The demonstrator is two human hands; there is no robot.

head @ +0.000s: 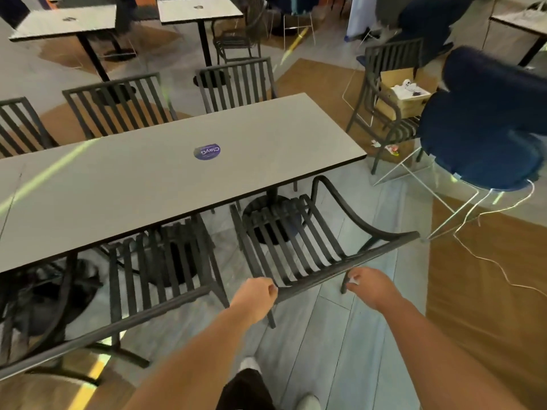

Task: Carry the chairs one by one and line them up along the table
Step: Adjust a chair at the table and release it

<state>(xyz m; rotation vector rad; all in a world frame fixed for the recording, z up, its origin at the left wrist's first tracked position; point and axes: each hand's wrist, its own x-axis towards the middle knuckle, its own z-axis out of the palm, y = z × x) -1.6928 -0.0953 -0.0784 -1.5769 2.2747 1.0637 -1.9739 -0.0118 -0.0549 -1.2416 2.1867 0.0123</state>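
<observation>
A long grey table [266, 134] runs across the middle of the view. A black slatted chair [296, 241] stands at its near right end, seat partly under the top. My left hand [256, 294] grips the left end of that chair's top rail. My right hand [371, 284] curls round the same rail further right. A second black slatted chair [159, 267] stands just to the left, pushed in at the near side. Three more black chairs [118, 105] line the table's far side.
A dark blue cushioned chair on thin wire legs [485, 137] stands close on the right, with a white cable trailing over the floor. Behind it a black chair [390, 93] holds a cardboard box. Two smaller tables [68, 25] stand at the back.
</observation>
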